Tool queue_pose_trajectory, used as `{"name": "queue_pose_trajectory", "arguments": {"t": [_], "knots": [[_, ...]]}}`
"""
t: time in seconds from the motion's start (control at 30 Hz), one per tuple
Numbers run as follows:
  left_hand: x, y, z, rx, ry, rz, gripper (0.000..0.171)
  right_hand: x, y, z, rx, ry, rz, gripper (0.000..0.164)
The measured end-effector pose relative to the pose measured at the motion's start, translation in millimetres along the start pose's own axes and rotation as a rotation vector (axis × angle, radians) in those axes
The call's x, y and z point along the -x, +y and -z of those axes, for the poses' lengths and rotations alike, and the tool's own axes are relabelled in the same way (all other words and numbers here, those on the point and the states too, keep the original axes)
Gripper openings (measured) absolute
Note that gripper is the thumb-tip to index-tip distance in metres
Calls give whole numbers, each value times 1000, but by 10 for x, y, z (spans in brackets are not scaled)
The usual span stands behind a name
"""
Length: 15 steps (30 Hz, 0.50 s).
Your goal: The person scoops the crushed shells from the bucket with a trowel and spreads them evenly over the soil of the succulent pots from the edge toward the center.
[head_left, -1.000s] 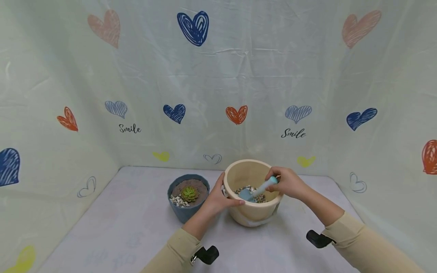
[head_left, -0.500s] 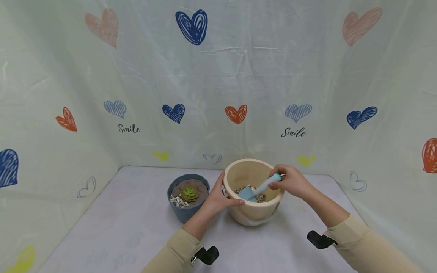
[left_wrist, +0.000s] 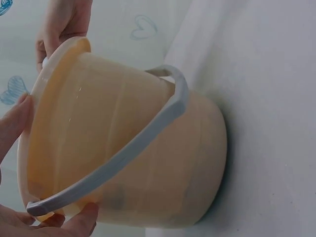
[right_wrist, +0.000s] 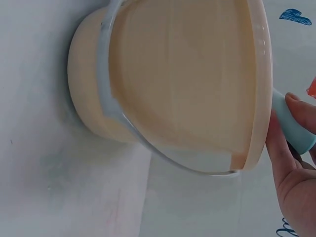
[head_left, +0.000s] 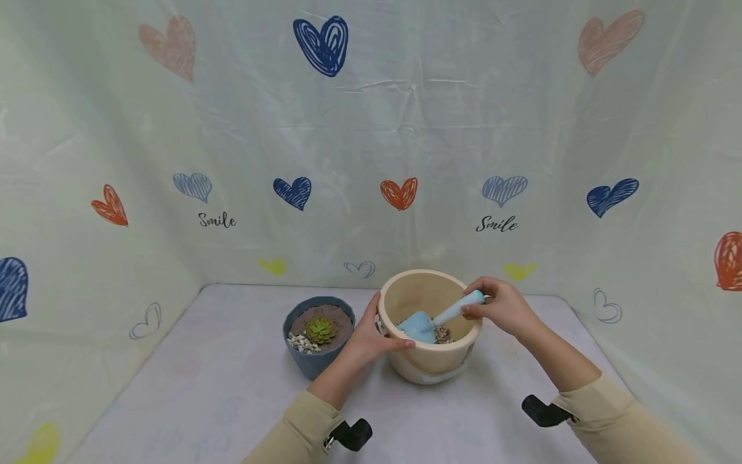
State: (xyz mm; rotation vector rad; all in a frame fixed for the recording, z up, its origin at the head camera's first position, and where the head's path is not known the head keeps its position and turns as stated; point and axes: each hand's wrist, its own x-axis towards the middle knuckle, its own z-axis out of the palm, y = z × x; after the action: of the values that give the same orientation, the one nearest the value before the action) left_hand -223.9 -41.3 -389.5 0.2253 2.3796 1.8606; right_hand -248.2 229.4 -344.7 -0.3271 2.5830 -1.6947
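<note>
Clearly, the shovel (head_left: 424, 326) sits inside the bucket (head_left: 417, 362), right of centre in the lower part of the head view, its blade over the gravel (head_left: 444, 335). Its long axis slants from the blade at lower left to the handle end at upper right, where the right hand (head_left: 501, 304), the nearer one, pinches it between thumb and fingers. The left hand (head_left: 371, 338) holds the bucket's left side at the rim, fingers and thumb spread wide. Further left stands a pot (head_left: 310, 367) with a green plant (head_left: 320, 330).
</note>
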Motion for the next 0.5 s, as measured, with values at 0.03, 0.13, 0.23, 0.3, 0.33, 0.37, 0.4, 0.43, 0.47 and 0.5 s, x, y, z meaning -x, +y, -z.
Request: {"name": "queue_pose_trajectory", "arguments": {"t": [0.03,0.13,0.23,0.3,0.33,0.37,0.4,0.43,0.47,0.5], "knots": [[-1,-1,0,1,0,1,119,7,3,5,-11,8,-4,30],[-2,-4,2,7,0,7,119,34,10,19,-15,40,-13,31],[-4,-16,6,27,-4,7,117,58,22,28,-36,65,-22,33],[1,-17,8,37,-8,1,117,77,27,32,-48,77,-28,35],[3,-16,9,41,-10,-2,116,88,28,32,-59,83,-32,36],[5,-16,10,46,-11,-5,116,99,30,31,-74,86,-35,36],[8,-17,12,45,-12,-6,115,110,33,31,-83,91,-39,36],[11,-18,14,51,-15,-10,115,123,35,31,-93,97,-42,37],[15,-14,15,56,-16,-13,114,133,39,33,-102,104,-46,37],[19,-10,16,61,-18,-15,114,142,42,34,-113,111,-47,37]]}}
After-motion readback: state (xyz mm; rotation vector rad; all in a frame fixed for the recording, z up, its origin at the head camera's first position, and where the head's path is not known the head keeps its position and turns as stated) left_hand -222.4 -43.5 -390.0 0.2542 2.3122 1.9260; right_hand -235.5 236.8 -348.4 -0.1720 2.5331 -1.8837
